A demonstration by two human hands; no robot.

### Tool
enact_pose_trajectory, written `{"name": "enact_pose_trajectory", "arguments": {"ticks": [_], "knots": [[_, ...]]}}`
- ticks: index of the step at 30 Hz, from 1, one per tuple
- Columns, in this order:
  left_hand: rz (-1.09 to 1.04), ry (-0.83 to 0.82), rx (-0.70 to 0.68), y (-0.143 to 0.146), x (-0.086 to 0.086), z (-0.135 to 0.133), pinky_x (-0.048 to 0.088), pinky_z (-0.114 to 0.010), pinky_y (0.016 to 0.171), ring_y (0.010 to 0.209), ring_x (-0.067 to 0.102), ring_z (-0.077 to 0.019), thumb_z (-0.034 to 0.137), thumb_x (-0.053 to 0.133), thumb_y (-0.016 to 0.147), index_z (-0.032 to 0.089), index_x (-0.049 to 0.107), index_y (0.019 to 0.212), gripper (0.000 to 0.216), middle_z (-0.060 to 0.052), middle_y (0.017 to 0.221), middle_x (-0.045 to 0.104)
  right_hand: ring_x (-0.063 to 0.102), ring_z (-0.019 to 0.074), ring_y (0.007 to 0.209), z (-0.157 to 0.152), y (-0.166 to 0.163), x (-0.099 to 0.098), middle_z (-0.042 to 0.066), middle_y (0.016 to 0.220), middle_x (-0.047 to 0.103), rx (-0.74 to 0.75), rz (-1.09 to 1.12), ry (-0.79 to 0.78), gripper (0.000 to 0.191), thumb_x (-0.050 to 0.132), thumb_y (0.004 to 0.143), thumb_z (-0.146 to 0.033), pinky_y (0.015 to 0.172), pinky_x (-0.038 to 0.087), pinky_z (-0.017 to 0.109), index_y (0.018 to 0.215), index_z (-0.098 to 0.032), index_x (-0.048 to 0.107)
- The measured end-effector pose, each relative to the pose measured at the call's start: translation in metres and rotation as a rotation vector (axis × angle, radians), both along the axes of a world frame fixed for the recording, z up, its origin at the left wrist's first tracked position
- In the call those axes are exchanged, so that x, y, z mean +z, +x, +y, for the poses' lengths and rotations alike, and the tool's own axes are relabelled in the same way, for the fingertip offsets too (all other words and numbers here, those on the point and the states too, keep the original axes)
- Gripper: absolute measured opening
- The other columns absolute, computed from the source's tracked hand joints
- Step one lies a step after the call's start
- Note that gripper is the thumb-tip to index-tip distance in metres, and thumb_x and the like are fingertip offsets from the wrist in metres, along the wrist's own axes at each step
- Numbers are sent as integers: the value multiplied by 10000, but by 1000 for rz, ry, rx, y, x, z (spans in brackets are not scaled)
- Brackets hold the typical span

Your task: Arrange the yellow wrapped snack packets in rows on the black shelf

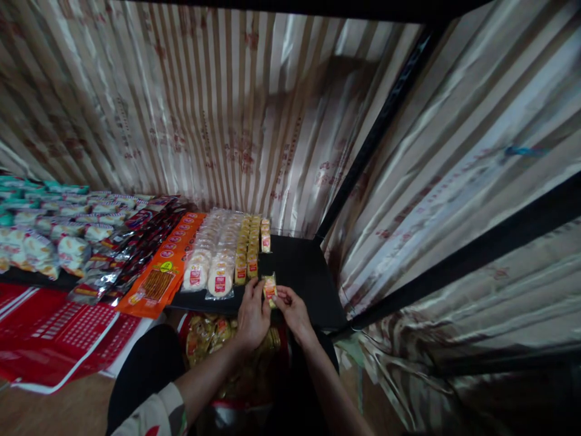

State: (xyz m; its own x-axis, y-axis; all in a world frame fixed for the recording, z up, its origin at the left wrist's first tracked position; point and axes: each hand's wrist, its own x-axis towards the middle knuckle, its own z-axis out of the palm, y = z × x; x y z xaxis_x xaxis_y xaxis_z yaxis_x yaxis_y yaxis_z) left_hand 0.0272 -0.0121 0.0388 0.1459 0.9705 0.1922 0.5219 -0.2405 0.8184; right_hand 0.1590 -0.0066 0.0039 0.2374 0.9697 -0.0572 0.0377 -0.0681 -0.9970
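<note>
Between my two hands, over the front of the black shelf (pixel 302 266), is a small yellow snack packet (pixel 269 289). My left hand (pixel 253 315) pinches its left side, and my right hand (pixel 293 307) grips its right side. Just behind and to the left stand rows of similar yellow packets (pixel 247 248), with a shorter row (pixel 265 239) at their right end. Below my hands a red-edged container (pixel 184 333) holds many loose packets in yellow wrappers (pixel 206 336), partly hidden by my left forearm.
Left of the yellow rows lie clear-wrapped rice crackers (pixel 220 278), an orange snack bag (pixel 166 272), dark red packets (pixel 140 236) and white-and-green packs (pixel 68 224). A red bag (pixel 59 333) hangs at the front left. Black shelf posts (pixel 376 133) and a striped curtain (pixel 218 109) enclose the right and back.
</note>
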Motion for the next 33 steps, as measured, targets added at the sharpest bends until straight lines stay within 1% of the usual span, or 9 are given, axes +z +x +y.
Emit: {"name": "enact_pose_trajectory", "arguments": {"ticks": [3, 6, 10, 13, 17, 20, 23, 28, 33], "knots": [[-44, -80, -22, 16, 0, 9, 329, -351, 1058, 1245, 409, -207, 162, 393, 795, 137, 470, 1234, 447, -131, 1362, 392, 623, 173, 769, 28, 6, -7, 54, 830, 673, -82, 13, 32, 345, 675, 601, -367, 754, 495, 305, 885, -179, 616], [-121, -202, -8, 33, -6, 27, 283, -344, 1084, 1281, 369, -196, 214, 379, 831, 144, 467, 1239, 423, -120, 1392, 380, 627, 174, 763, 57, 10, -14, 53, 843, 675, -142, -26, 49, 314, 640, 616, -371, 724, 500, 294, 870, -187, 610], [-235, -290, 11, 51, -19, 62, 215, -361, 1115, 1328, 293, -198, 261, 386, 850, 136, 440, 1261, 433, -120, 1429, 336, 628, 164, 733, 89, 15, -19, 21, 844, 679, -162, -176, 15, 266, 577, 671, -371, 657, 491, 272, 892, -226, 608], [-296, -337, 48, 60, -29, 87, 199, -385, 1119, 1338, 272, -204, 262, 373, 859, 116, 413, 1277, 445, -136, 1441, 311, 620, 165, 750, 110, 16, -19, 5, 856, 672, -189, -327, -35, 252, 559, 686, -362, 685, 476, 281, 901, -240, 608], [-337, -349, 84, 66, -40, 110, 176, -409, 1123, 1342, 262, -202, 275, 363, 865, 153, 411, 1276, 432, -107, 1433, 336, 601, 168, 764, 131, 16, -15, 0, 868, 653, -209, -495, -102, 245, 560, 687, -361, 714, 451, 291, 896, -244, 610], [-354, -329, 75, 67, -43, 117, 176, -386, 1124, 1337, 275, -198, 297, 360, 871, 154, 408, 1282, 438, -103, 1425, 354, 591, 166, 752, 140, 15, -13, 4, 863, 644, -199, -532, -105, 236, 552, 700, -358, 704, 440, 285, 898, -246, 612], [-373, -343, 71, 68, -43, 119, 182, -370, 1123, 1342, 262, -189, 298, 353, 877, 148, 391, 1299, 450, -103, 1433, 340, 593, 181, 790, 145, 14, -13, 26, 893, 643, -182, -562, -62, 232, 536, 717, -332, 722, 438, 289, 912, -234, 613], [-377, -376, 68, 69, -39, 121, 147, -346, 1131, 1362, 201, -191, 307, 312, 892, 60, 321, 1342, 513, -149, 1464, 252, 604, 191, 856, 150, 12, -15, 28, 939, 654, -137, -527, -22, 292, 524, 734, -303, 773, 444, 301, 1010, -231, 588], [-410, -328, 69, 68, -39, 120, 150, -361, 1130, 1365, 187, -179, 366, 306, 898, 155, 331, 1344, 494, -89, 1474, 250, 603, 182, 908, 152, 9, -16, 27, 1016, 652, -100, -436, 29, 370, 499, 752, -324, 810, 445, 287, 1106, -231, 557]]}}
